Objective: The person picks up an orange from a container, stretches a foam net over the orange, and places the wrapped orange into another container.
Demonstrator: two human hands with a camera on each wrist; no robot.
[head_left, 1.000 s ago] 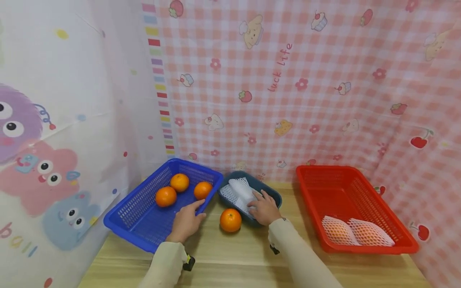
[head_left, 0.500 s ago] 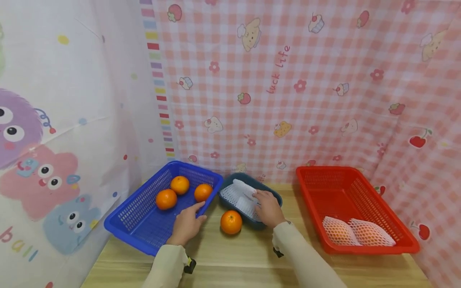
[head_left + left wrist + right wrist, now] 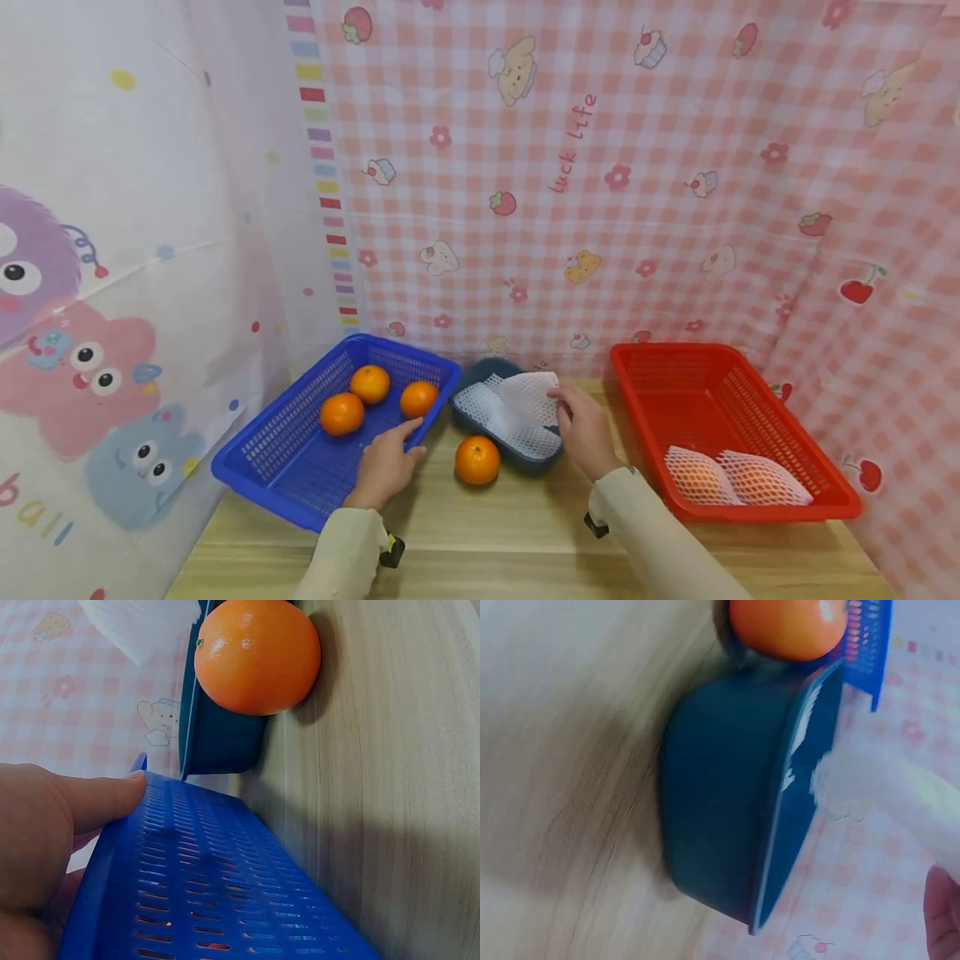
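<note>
My left hand (image 3: 386,468) grips the right-hand rim of the blue basket (image 3: 262,492); in the left wrist view its thumb (image 3: 105,799) lies over the rim, the fingers mostly hidden behind. Between the thumb and fingertips of my right hand (image 3: 587,429) hangs a white foam net sleeve (image 3: 532,393), lifted above the dark teal basket (image 3: 536,467). More white netting (image 3: 480,404) lies in that basket. A loose orange (image 3: 477,460) sits on the table between my hands, close to the teal basket. In the right wrist view the sleeve (image 3: 892,791) is blurred.
Several oranges (image 3: 342,414) lie inside the blue basket. On the right stands a red basket (image 3: 626,392) with two netted fruits (image 3: 701,477) at its near end. A checked pink cloth (image 3: 480,167) hangs behind the wooden table (image 3: 480,558).
My right hand has drawn back to the right and up from inside the teal basket, raising a net sleeve. The left hand has stayed at the blue rim.
</note>
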